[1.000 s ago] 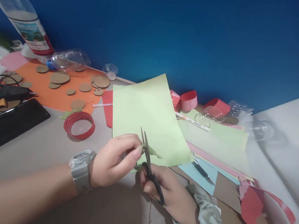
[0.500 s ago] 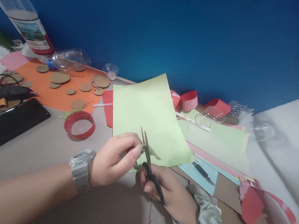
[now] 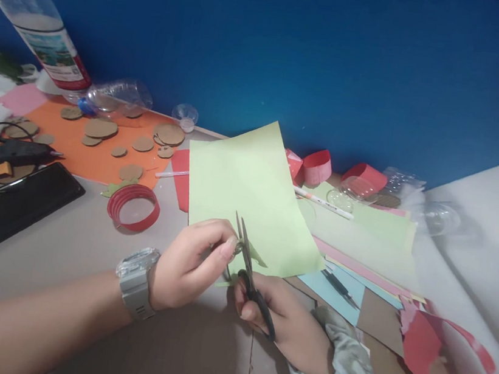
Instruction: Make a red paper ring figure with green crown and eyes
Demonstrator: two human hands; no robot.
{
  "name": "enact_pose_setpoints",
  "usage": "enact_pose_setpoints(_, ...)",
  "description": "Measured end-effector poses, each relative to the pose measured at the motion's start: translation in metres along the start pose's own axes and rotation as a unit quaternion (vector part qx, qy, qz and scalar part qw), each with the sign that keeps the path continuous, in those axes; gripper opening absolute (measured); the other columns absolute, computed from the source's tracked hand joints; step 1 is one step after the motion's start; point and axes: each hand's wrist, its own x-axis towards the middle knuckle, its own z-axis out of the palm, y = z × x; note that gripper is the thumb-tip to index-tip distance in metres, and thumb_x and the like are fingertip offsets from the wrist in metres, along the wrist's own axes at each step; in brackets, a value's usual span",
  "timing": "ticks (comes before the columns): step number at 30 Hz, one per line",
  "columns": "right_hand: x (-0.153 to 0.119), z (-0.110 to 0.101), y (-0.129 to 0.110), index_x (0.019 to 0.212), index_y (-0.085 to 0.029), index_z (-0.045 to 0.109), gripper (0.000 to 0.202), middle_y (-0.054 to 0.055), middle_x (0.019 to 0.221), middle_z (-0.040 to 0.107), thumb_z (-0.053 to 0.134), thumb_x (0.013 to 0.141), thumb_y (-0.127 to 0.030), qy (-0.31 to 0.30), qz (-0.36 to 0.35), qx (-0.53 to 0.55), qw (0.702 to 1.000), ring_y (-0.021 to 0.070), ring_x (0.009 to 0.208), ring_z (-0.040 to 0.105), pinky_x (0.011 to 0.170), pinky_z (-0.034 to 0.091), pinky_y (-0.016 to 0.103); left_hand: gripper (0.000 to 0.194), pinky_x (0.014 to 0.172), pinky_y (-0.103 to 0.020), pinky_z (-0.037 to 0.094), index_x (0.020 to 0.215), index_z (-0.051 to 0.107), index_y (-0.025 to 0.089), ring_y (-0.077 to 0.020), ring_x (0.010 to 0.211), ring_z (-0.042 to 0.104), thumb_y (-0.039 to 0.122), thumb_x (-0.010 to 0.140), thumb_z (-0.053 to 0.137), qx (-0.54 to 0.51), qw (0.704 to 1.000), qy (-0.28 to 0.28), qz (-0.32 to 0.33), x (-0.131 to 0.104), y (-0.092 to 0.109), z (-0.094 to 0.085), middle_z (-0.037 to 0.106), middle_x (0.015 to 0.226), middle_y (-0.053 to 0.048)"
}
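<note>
My right hand (image 3: pixel 278 319) grips a pair of black-handled scissors (image 3: pixel 247 254), the blades pointing up and slightly apart. Beside the blades, the thumb and fingers of my left hand (image 3: pixel 196 263) are pinched on something small, dark and shiny that I cannot make out. A grey watch (image 3: pixel 138 283) is on the left wrist. Under both hands lies a pale green sheet of paper (image 3: pixel 241 180), its lower edge partly hidden by them. A red ring of rolled paper (image 3: pixel 148 220) stands to the left of my left hand.
Cardboard discs (image 3: pixel 101 128) lie on an orange sheet (image 3: pixel 52 152) at the back left, near a large bottle (image 3: pixel 53 54). A glue gun (image 3: pixel 10 152) and a black phone-like slab (image 3: pixel 20 215) are at left. To the right are a marker (image 3: pixel 325 203), a craft knife (image 3: pixel 340 286) and red paper scraps (image 3: pixel 421 348).
Almost nothing differs. Both hands, the scissors and the green sheet keep their places; the view has shifted very slightly.
</note>
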Motion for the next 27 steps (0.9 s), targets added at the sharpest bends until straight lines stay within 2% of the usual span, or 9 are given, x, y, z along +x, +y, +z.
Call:
enact_pose_setpoints(11, 0.0008, -0.0007, 0.0019, 0.072, -0.02, 0.048, 0.05, -0.004, 0.062, 0.042, 0.06, 0.082, -0.068, 0.002, 0.006, 0.003, 1.0, 0.0128, 0.058, 0.038, 0.053, 0.029, 0.026, 0.029, 0.055, -0.024, 0.037, 0.071, 0.041, 0.021, -0.0118, 0.055, 0.04, 0.024, 0.1, 0.038, -0.007, 1.0, 0.011, -0.014, 0.0012, -0.0001, 0.0003, 0.045, 0.063, 0.002)
enact_pose_setpoints(23, -0.0005, 0.0, 0.0002, 0.073, -0.02, 0.047, 0.045, -0.004, 0.063, 0.044, 0.059, 0.087, -0.061, 0.004, 0.012, -0.016, 1.0, 0.0124, 0.058, 0.038, 0.055, 0.029, 0.027, 0.032, 0.056, -0.024, 0.036, 0.072, 0.041, 0.02, -0.0115, 0.057, 0.04, 0.026, 0.103, 0.037, -0.024, 0.998, 0.025, -0.048, -0.0006, -0.0011, 0.0021, 0.044, 0.064, 0.003)
enact_pose_setpoints(27, -0.0003, -0.0002, 0.0002, 0.073, -0.02, 0.047, 0.045, -0.005, 0.062, 0.041, 0.059, 0.086, -0.061, 0.0, 0.011, -0.005, 1.0, 0.0118, 0.057, 0.037, 0.054, 0.028, 0.027, 0.031, 0.056, -0.025, 0.038, 0.074, 0.044, 0.02, -0.0122, 0.058, 0.043, 0.031, 0.102, 0.038, -0.029, 0.999, -0.001, -0.042, 0.0001, -0.0004, 0.0017, 0.047, 0.066, 0.002)
